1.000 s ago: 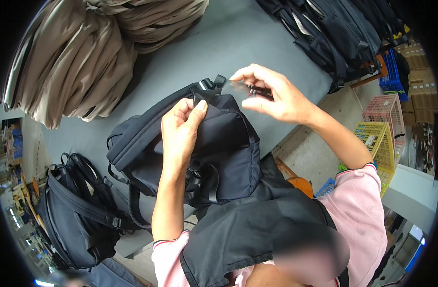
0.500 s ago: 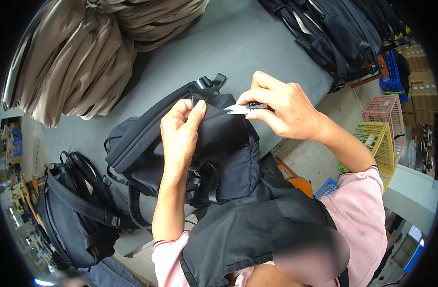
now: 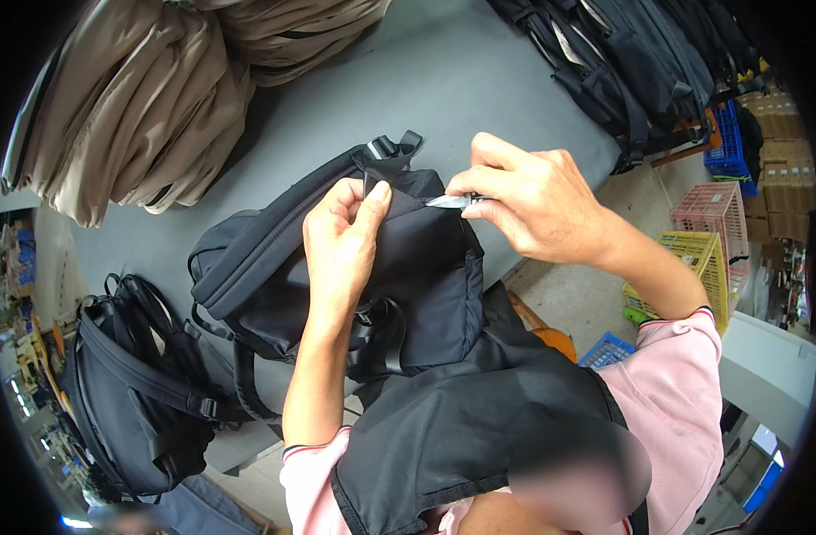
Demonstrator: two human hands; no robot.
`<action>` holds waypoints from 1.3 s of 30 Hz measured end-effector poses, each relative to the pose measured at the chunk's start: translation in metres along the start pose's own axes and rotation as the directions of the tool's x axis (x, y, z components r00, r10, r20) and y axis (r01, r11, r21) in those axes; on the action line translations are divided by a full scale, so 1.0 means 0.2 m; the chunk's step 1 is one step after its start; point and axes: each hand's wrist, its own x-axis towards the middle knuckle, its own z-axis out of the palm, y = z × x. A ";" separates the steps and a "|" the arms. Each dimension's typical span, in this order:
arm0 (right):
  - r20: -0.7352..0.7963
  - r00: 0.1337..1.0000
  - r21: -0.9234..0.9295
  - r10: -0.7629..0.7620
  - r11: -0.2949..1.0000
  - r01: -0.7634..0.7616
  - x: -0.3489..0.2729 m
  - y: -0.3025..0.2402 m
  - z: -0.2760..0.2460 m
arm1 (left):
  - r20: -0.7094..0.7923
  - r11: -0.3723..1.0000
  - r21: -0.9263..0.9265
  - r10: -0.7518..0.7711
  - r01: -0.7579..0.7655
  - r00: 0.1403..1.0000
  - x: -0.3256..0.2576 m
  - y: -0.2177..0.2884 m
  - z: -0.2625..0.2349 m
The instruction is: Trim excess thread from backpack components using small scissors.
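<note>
A black backpack [image 3: 426, 276] lies on the grey table [image 3: 479, 80] in front of me. My left hand [image 3: 341, 245] pinches the fabric at its upper edge, just below the strap buckle [image 3: 392, 150]. My right hand [image 3: 528, 201] grips a small metal cutting tool [image 3: 448, 201], its pointed tip touching the backpack's top seam beside my left thumb. Most of the tool is hidden inside my fingers.
Beige bags [image 3: 131, 116] are piled at the table's far left and dark backpacks [image 3: 631, 62] line the far right. Another black backpack [image 3: 136, 392] hangs at the lower left. Pink, yellow and blue plastic crates [image 3: 707, 223] stand on the floor to the right.
My right hand has come down from above the strap to the backpack's top seam, bringing the tool's tip against the fabric. My left hand keeps its pinch.
</note>
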 end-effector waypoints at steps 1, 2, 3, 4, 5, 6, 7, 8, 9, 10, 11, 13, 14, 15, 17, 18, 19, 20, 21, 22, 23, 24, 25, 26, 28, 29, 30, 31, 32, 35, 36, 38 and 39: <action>-0.088 0.995 0.110 0.055 0.993 -0.045 -0.01 0.02 0.04 | -0.008 1.000 0.008 0.005 -0.005 1.000 0.00 0.00 0.00; -0.169 0.978 0.223 0.118 0.972 -0.079 -0.02 0.03 0.06 | -0.012 1.000 0.005 0.006 -0.006 1.000 0.00 0.00 0.00; -0.168 0.979 0.221 0.114 0.972 -0.076 -0.03 0.04 0.05 | -0.010 1.000 -0.002 0.007 -0.007 1.000 0.00 0.01 0.01; -0.163 0.976 0.259 0.144 0.961 -0.098 -0.04 0.03 0.05 | -0.007 1.000 -0.007 0.005 -0.005 1.000 -0.01 0.01 0.01; -0.157 0.972 0.297 0.173 0.947 -0.121 -0.04 0.03 0.05 | -0.008 1.000 -0.007 0.003 -0.003 1.000 -0.01 0.00 0.00; -0.156 0.973 0.298 0.173 0.947 -0.121 -0.04 0.02 0.05 | -0.010 1.000 -0.002 0.010 -0.011 1.000 0.00 0.00 0.00; -0.120 0.982 0.249 0.146 0.962 -0.113 -0.04 0.02 0.04 | -0.008 1.000 0.002 0.017 -0.017 1.000 0.00 0.00 0.00; -0.082 0.989 0.201 0.121 0.974 -0.102 -0.04 0.02 0.03 | -0.007 1.000 0.002 0.016 -0.016 1.000 0.00 0.00 0.00; -0.081 0.989 0.201 0.123 0.974 -0.104 -0.03 0.02 0.03 | -0.006 1.000 0.016 0.009 -0.009 1.000 0.00 0.00 -0.01; -0.065 0.992 0.191 0.112 0.977 -0.097 -0.03 0.02 0.03 | -0.008 1.000 0.029 0.004 -0.003 1.000 0.00 0.00 -0.01; -0.049 0.994 0.180 0.100 0.980 -0.090 -0.02 0.02 0.03 | -0.009 1.000 0.030 0.003 -0.003 1.000 0.00 -0.01 -0.01; -0.059 0.996 0.165 0.072 0.984 -0.061 -0.01 0.03 0.02 | 0.000 0.999 0.035 0.022 -0.022 1.000 0.01 -0.01 -0.01; -0.070 0.997 0.149 0.045 0.988 -0.034 -0.01 0.03 0.02 | 0.000 0.999 0.035 0.021 -0.021 1.000 0.00 -0.01 0.00; -0.070 0.997 0.148 0.045 0.988 -0.035 0.00 0.02 0.02 | -0.003 0.999 0.031 0.024 -0.023 1.000 0.00 0.00 0.01; -0.042 0.999 0.103 0.023 0.994 -0.018 0.01 0.02 0.01 | -0.009 0.999 0.027 0.026 -0.025 1.000 0.00 0.01 0.01; -0.042 0.999 0.103 0.022 0.995 -0.018 0.01 0.02 0.01 | -0.007 0.999 0.033 0.015 -0.015 1.000 -0.01 0.01 0.00; -0.054 0.998 0.066 -0.011 0.998 0.015 0.01 0.02 0.01 | -0.006 0.999 0.036 0.002 -0.002 1.000 0.00 0.00 0.00; -0.064 0.997 0.028 -0.045 0.999 0.047 0.02 0.02 0.01 | -0.005 0.999 0.033 0.002 -0.002 1.000 0.00 0.00 0.00; -0.062 0.997 0.026 -0.043 0.999 0.045 0.02 0.02 0.01 | -0.004 0.999 0.037 -0.011 0.011 1.000 0.00 0.00 0.00; -0.062 0.998 0.021 -0.032 0.999 0.033 0.01 0.01 0.01 | -0.005 0.999 0.043 -0.021 0.021 1.000 0.00 0.00 0.00; -0.062 0.998 0.015 -0.020 1.000 0.021 0.00 0.02 0.02 | -0.006 0.999 0.042 -0.020 0.020 1.000 0.00 0.00 0.00; -0.061 0.998 0.014 -0.021 1.000 0.022 -0.01 0.02 0.04 | -0.010 0.999 0.043 -0.007 0.008 1.000 0.00 0.00 0.00; -0.074 0.995 0.149 0.063 0.987 -0.052 -0.03 0.03 0.07 | -0.013 0.999 0.045 0.007 -0.006 1.000 0.00 -0.01 0.00; -0.075 0.986 0.283 0.147 0.952 -0.121 -0.04 0.04 0.09 | -0.012 0.999 0.043 0.009 -0.008 1.000 0.01 -0.01 0.00; -0.051 0.946 0.552 0.321 0.798 -0.241 -0.04 0.07 0.14 | -0.003 1.000 0.018 0.004 -0.004 1.000 0.01 -0.02 -0.01; 0.025 0.882 0.769 0.471 0.555 -0.318 -0.04 0.07 0.15 | -0.002 1.000 0.018 0.004 -0.004 1.000 0.01 -0.03 -0.01; 0.024 0.882 0.769 0.471 0.555 -0.317 -0.03 0.07 0.15 | 0.004 0.999 0.034 0.010 -0.011 1.000 0.02 -0.04 -0.02; 0.020 0.906 0.728 0.423 0.615 -0.303 -0.02 0.07 0.14 | 0.014 0.999 0.051 0.015 -0.016 1.000 0.02 -0.04 -0.02; 0.019 0.928 0.685 0.373 0.671 -0.284 -0.01 0.06 0.13 | 0.017 0.999 0.052 0.014 -0.015 1.000 0.02 -0.03 -0.02; 0.009 0.970 0.552 0.242 0.808 -0.206 0.05 0.04 0.15 | 0.000 0.999 0.037 0.015 -0.015 1.000 0.02 -0.02 0.00; 0.056 0.971 0.519 0.231 0.824 -0.226 0.07 0.04 0.15 | 0.011 1.000 0.016 0.020 -0.020 1.000 0.02 -0.02 0.00; 0.044 0.978 0.525 0.202 0.828 -0.194 0.10 0.05 0.17 | 0.016 1.000 -0.005 0.029 -0.029 0.999 0.02 -0.02 0.00; 0.042 0.986 0.440 0.160 0.883 -0.162 0.11 0.06 0.16 | 0.019 0.999 0.016 0.033 -0.033 0.999 0.02 -0.02 0.00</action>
